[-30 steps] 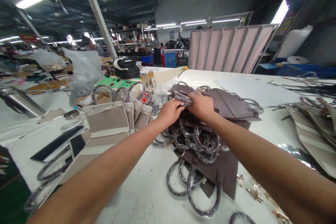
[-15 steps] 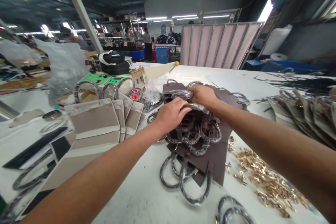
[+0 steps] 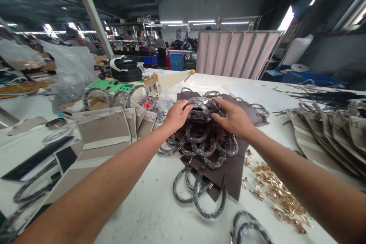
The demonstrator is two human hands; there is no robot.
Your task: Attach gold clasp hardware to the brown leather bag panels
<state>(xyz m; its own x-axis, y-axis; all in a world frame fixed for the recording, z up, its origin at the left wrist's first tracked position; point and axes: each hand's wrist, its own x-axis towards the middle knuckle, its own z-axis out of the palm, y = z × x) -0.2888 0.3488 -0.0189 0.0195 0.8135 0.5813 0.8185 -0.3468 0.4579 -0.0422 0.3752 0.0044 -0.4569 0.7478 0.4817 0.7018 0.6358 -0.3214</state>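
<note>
Handles are dark, curved and film-wrapped, the surface crinkled and glossy; they lie heaped on brown panels atop the white table. Left hand: closed on the top handles' left side. Right hand: thumb and fingers parted about their right side; whether it grips cannot be told.

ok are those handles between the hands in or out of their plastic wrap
In the wrap: the dark handles between the left hand and right hand show shiny, crinkled clear film along their curves.
</note>
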